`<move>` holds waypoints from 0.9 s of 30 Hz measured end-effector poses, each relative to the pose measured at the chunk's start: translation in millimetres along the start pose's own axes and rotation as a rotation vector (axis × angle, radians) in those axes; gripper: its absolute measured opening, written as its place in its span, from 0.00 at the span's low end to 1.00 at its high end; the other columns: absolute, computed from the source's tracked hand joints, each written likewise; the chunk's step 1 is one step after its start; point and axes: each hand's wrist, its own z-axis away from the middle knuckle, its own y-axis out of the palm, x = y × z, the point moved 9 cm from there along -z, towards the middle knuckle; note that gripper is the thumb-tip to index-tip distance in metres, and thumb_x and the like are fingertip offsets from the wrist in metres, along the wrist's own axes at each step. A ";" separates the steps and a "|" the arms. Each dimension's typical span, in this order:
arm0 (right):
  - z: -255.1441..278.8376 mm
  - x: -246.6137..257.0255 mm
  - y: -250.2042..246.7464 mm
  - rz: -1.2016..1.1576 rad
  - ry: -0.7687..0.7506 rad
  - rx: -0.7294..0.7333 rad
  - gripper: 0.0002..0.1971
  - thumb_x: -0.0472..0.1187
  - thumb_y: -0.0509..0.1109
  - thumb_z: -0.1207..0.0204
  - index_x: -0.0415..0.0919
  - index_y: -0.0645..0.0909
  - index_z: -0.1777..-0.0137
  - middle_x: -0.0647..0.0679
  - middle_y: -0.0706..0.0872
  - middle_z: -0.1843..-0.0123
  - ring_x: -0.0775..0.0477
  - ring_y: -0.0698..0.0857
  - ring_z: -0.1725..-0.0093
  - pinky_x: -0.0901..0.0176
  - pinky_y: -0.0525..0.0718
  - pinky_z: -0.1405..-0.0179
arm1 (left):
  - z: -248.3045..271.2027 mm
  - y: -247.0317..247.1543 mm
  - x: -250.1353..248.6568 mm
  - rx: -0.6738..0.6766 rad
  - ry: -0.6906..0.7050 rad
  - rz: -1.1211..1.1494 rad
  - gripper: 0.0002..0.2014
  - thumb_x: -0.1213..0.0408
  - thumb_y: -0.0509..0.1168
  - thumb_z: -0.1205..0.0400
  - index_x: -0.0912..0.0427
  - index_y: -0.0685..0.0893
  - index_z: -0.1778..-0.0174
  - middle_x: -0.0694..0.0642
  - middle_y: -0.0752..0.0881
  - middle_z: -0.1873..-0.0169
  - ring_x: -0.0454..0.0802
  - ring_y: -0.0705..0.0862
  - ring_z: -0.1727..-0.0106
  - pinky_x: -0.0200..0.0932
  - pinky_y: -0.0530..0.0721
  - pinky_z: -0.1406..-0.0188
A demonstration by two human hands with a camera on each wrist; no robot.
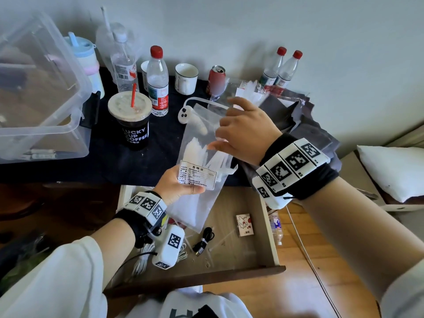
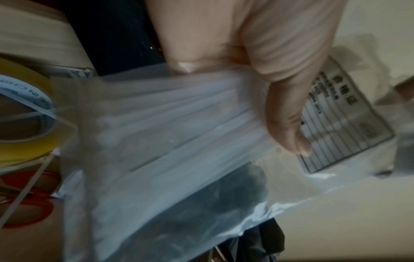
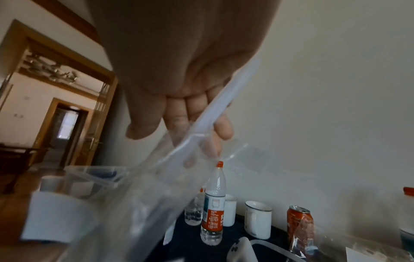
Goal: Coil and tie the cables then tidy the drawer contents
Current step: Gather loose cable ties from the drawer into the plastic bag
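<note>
Clear plastic zip bag (image 1: 202, 157) of white cable ties (image 1: 206, 154) hung over the open drawer (image 1: 268, 228), near its back edge. Left hand (image 1: 176, 184) pinched the bag at its white label (image 1: 197, 175), Chinese print, only the heading 合格证 legible. Right hand (image 1: 245, 131) had fingers curled at the bag's mouth. Black coiled cable (image 1: 205, 239) lay in the drawer mid-floor, white cable (image 1: 146, 255) at the front left corner. Coffee cup (image 1: 133, 120) on the dark tabletop read LUCKY CUP COFFEE.

Left wrist: thumb (image 2: 289, 113) clamped on ties through film; tape roll (image 2: 27, 113) alongside, lettering cut off.

Right wrist: fingertips (image 3: 221, 129) gripped the zip strip (image 3: 215, 115).

Bag looked light, limp, slippery; best held at the zip rim. Ties thin, springy.
</note>
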 end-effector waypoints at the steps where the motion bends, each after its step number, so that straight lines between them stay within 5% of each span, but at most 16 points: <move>1: 1.1 -1.3 -8.4 -0.037 0.007 -0.094 0.23 0.57 0.57 0.24 0.45 0.86 0.68 0.50 0.85 0.70 0.44 0.87 0.60 0.49 0.62 0.30 | -1.3 -2.2 -0.4 -0.018 0.007 0.006 0.19 0.76 0.78 0.35 0.58 0.84 0.51 0.47 0.90 0.58 0.36 0.88 0.55 0.28 0.82 0.57; 4: 7.8 -11.5 -29.2 -0.209 0.112 -0.291 0.17 0.55 0.62 0.24 0.45 0.86 0.50 0.46 0.87 0.47 0.42 0.82 0.37 0.42 0.56 0.25 | -4.8 -7.2 -2.2 -0.057 0.019 0.047 0.21 0.76 0.78 0.35 0.63 0.83 0.47 0.50 0.90 0.55 0.39 0.88 0.53 0.30 0.83 0.55; 7: 26.3 -41.6 -38.6 -0.421 0.390 -0.471 0.22 0.55 0.62 0.22 0.45 0.76 0.32 0.37 0.73 0.26 0.39 0.69 0.25 0.36 0.55 0.22 | -8.2 -7.9 -5.5 -0.054 0.032 0.052 0.19 0.76 0.77 0.34 0.61 0.83 0.49 0.47 0.91 0.60 0.39 0.89 0.53 0.31 0.83 0.55; 9: 37.1 -58.2 -32.8 -0.663 0.540 -0.531 0.28 0.52 0.64 0.22 0.39 0.69 0.25 0.33 0.63 0.21 0.45 0.61 0.22 0.44 0.59 0.20 | -8.8 -7.8 -6.3 -0.049 0.035 0.046 0.19 0.77 0.76 0.34 0.58 0.83 0.51 0.43 0.91 0.61 0.37 0.88 0.54 0.30 0.83 0.55; 12: 33.3 -51.7 -17.6 -0.798 0.514 -0.409 0.33 0.48 0.63 0.21 0.31 0.60 0.22 0.35 0.57 0.19 0.54 0.55 0.21 0.65 0.54 0.21 | -8.6 -4.3 -6.4 -0.034 0.042 0.018 0.18 0.78 0.76 0.33 0.59 0.81 0.52 0.45 0.90 0.63 0.33 0.87 0.57 0.27 0.81 0.58; 14: 26.4 -36.7 -0.1 -0.792 0.427 -0.222 0.33 0.52 0.61 0.21 0.34 0.60 0.21 0.38 0.62 0.19 0.50 0.61 0.21 0.54 0.61 0.20 | -8.4 -1.3 -7.2 -0.021 0.048 0.000 0.18 0.80 0.75 0.33 0.59 0.81 0.52 0.47 0.88 0.61 0.31 0.87 0.59 0.25 0.80 0.60; 16: 28.0 -30.1 16.6 -0.789 0.456 -0.070 0.32 0.58 0.56 0.22 0.41 0.65 0.22 0.43 0.73 0.25 0.47 0.73 0.28 0.45 0.75 0.31 | -8.9 0.0 -5.5 -0.009 0.045 -0.014 0.19 0.80 0.75 0.33 0.57 0.81 0.53 0.44 0.89 0.64 0.30 0.87 0.60 0.24 0.80 0.62; 19: 37.2 -47.0 9.5 -0.845 0.586 -0.262 0.26 0.53 0.62 0.21 0.41 0.71 0.26 0.46 0.78 0.34 0.53 0.80 0.39 0.55 0.81 0.43 | -8.4 2.0 -1.5 0.033 0.032 -0.050 0.19 0.81 0.75 0.33 0.55 0.80 0.55 0.37 0.89 0.68 0.30 0.86 0.61 0.24 0.80 0.62; 22: 35.8 -59.8 7.3 -0.996 0.641 -0.342 0.27 0.45 0.65 0.21 0.39 0.67 0.24 0.45 0.74 0.29 0.55 0.76 0.35 0.71 0.74 0.36 | -8.0 4.0 -3.2 0.070 0.034 -0.053 0.19 0.81 0.74 0.33 0.55 0.80 0.56 0.35 0.89 0.68 0.29 0.86 0.60 0.24 0.80 0.61; 25: 25.4 -44.3 22.9 -0.916 0.498 -0.078 0.20 0.45 0.62 0.19 0.39 0.76 0.29 0.46 0.79 0.29 0.49 0.71 0.24 0.53 0.59 0.22 | -7.6 1.5 -12.0 0.061 0.046 0.016 0.22 0.62 0.81 0.41 0.56 0.80 0.54 0.36 0.90 0.66 0.30 0.87 0.59 0.26 0.81 0.60; 27: 32.1 -47.3 26.2 -0.899 0.516 -0.112 0.20 0.48 0.60 0.19 0.42 0.78 0.30 0.47 0.79 0.29 0.52 0.68 0.23 0.51 0.52 0.21 | -8.2 -4.7 -15.0 0.019 0.039 0.068 0.36 0.41 0.82 0.54 0.55 0.80 0.54 0.38 0.90 0.65 0.31 0.87 0.58 0.25 0.80 0.60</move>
